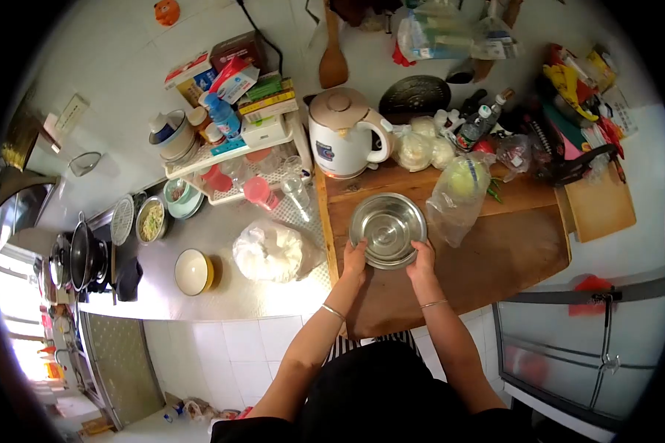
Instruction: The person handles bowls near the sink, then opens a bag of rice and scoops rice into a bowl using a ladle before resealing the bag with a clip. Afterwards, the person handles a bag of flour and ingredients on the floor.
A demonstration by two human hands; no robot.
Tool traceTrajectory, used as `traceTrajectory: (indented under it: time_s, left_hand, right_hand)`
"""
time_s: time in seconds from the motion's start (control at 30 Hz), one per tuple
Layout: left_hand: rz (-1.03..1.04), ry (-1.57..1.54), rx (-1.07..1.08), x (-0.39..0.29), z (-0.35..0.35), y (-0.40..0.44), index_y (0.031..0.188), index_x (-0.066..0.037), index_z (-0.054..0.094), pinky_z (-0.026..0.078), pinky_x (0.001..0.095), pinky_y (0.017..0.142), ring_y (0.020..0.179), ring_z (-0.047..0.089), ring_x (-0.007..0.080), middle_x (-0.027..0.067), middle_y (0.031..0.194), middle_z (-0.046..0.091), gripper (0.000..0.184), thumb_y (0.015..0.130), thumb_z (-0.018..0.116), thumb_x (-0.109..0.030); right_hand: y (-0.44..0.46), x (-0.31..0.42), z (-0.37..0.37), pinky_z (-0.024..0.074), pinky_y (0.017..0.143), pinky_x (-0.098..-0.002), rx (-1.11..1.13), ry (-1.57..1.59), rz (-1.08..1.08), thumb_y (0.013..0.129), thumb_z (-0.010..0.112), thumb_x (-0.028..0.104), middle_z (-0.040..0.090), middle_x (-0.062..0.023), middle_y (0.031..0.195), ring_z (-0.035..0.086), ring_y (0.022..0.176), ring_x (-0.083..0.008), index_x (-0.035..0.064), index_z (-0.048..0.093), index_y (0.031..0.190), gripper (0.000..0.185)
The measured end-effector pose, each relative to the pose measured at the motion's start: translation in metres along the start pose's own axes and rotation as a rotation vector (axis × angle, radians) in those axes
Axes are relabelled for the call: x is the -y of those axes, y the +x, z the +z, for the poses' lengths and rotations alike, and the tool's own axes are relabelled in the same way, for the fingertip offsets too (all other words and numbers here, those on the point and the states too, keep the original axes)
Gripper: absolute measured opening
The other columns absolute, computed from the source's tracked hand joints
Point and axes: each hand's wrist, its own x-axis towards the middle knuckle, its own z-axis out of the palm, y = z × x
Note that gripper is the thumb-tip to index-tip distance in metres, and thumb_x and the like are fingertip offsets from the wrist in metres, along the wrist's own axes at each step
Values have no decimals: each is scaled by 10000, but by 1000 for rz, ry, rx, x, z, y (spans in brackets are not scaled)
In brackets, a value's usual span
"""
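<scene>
Both my hands grip a shiny stainless steel bowl by its rim, over the brown wooden table. My left hand closes on its lower left side, and my right hand on its lower right side. Nothing shows inside the bowl but reflections. Whether its base rests on the wood I cannot tell. Right of it lies a clear plastic bag with a pale green round vegetable inside. Behind the bowl stands a white electric kettle with a beige lid.
Left on the steel counter are a bag of white powder, a yellow bowl and a bowl of shredded food. A white rack holds cups and boxes. Bottles and bagged items line the table's back. A glass-fronted cabinet stands at right.
</scene>
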Motion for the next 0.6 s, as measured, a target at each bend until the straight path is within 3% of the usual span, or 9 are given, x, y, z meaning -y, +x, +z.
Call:
traceTrajectory:
  time_s: [0.07,0.17,0.2,0.27,0.3,0.37,0.43,0.5,0.6]
  left_hand:
    - [-7,-77,24,-3,8,-3,1273,-49,444,425,343,921,1061,541,209,99,1189,558,374,911,521,-104]
    - [7,-113,10,-3,13,-9,1215,-58,486,423,340,914,1071,527,201,74,1141,573,326,912,532,-169]
    - [36,-131,-24,7,4,-3,1215,-58,486,423,340,914,1071,527,201,74,1141,573,326,912,532,-169]
    - [154,-353,5,32,-12,0,1184,-62,502,432,337,893,1058,524,183,52,1111,581,319,926,504,-250]
    - [64,-307,-231,32,-5,-23,1151,-67,522,440,344,895,1071,521,181,48,1106,588,334,934,463,-314]
    - [87,-529,-306,44,-2,-51,1143,-65,516,436,367,919,1076,528,201,62,1131,577,334,937,453,-319]
    - [93,-825,-324,62,-1,-69,1128,-61,524,437,387,956,1099,532,233,88,1143,584,353,920,462,-339]
    - [121,-914,-340,72,0,-89,1136,-57,517,434,392,962,1096,534,239,92,1146,583,357,917,469,-335]
    - [194,-1067,-376,71,5,-126,1133,-52,521,422,414,974,1091,535,250,99,1145,582,347,909,484,-314]
  right_hand:
    - [8,5,-6,389,979,-411,-2,-40,37,779,527,31,554,-92,1150,515,1078,-271,44,520,1194,415]
    - [2,8,-6,369,1000,-410,62,27,59,853,570,270,546,-89,1192,510,1105,-264,-3,512,1180,430]
    - [-6,9,-6,369,1000,-410,91,6,91,853,570,270,546,-89,1192,510,1105,-264,-3,512,1180,430]
    - [-18,14,-27,372,1012,-412,-94,113,211,887,507,330,560,-84,1184,504,1133,-242,-2,510,1179,442]
    - [-27,14,-36,372,1012,-412,-81,76,242,887,507,330,560,-84,1184,504,1133,-242,-2,510,1179,442]
    - [-43,12,-54,408,989,-411,-64,191,429,894,458,415,579,-99,1155,515,1140,-231,9,523,1161,490]
    - [-50,11,-62,415,988,-419,-9,188,519,891,462,408,589,-102,1133,535,1115,-245,6,545,1114,467]
    - [-58,12,-57,436,972,-443,87,196,633,883,482,372,630,-101,1062,585,1042,-267,18,605,979,387]
    - [-65,9,-48,432,976,-443,243,146,729,889,483,338,647,-91,1045,587,1045,-258,32,622,957,343]
